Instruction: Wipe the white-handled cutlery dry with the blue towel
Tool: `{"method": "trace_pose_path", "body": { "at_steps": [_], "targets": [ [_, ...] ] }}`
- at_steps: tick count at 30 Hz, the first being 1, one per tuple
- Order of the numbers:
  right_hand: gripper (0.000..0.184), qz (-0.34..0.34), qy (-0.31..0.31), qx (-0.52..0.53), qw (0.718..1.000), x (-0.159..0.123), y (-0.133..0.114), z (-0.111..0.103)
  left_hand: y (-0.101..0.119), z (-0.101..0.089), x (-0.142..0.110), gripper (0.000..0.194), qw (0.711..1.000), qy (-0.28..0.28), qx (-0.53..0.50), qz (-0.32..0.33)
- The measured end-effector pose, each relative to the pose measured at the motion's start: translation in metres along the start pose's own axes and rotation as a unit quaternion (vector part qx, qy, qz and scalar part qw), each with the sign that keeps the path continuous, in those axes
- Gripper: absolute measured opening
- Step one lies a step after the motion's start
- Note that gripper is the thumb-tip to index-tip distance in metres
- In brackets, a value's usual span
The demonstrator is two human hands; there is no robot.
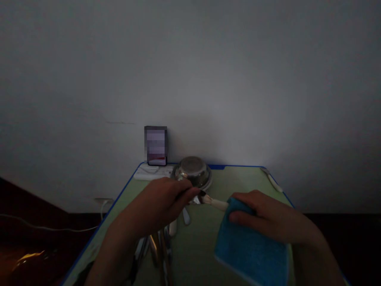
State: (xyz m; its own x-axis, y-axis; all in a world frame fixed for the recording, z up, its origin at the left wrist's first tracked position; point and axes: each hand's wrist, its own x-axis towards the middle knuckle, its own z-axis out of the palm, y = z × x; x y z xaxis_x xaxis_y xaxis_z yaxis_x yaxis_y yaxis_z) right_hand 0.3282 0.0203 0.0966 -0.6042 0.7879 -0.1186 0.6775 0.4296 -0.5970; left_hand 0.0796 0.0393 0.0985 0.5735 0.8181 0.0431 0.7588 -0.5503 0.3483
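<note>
My left hand [162,202] is closed in a pinch on the metal end of a utensil with a white handle [214,203], held level above the table. My right hand [268,216] is closed on a blue cloth [251,250], which wraps the far end of that white handle. Below my left hand lie several metal utensils [162,246] on the green table [205,234]. An upturned steel bowl [193,171] rests on a plate just beyond my hands.
A phone [155,145] stands against the wall at the table's back left, beside a white power strip [151,172]. Another white-handled utensil [272,179] lies at the back right. The table has a blue rim. The room is dim.
</note>
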Motion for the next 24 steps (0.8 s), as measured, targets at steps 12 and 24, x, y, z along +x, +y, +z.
{"method": "trace_pose_path", "body": {
  "at_steps": [12, 24],
  "targets": [
    [0.029, 0.007, 0.018, -0.020, 1.000, -0.010, 0.005, -0.008, 0.004, -0.003, -0.011, 0.027, 0.998, -0.023, -0.050, 0.017],
    [0.016, -0.049, 0.063, -0.034, 0.996, 0.011, -0.001, 0.011, 0.030, 0.015, -0.002, 0.030, 0.997, -0.047, 0.017, 0.055]
  ]
}}
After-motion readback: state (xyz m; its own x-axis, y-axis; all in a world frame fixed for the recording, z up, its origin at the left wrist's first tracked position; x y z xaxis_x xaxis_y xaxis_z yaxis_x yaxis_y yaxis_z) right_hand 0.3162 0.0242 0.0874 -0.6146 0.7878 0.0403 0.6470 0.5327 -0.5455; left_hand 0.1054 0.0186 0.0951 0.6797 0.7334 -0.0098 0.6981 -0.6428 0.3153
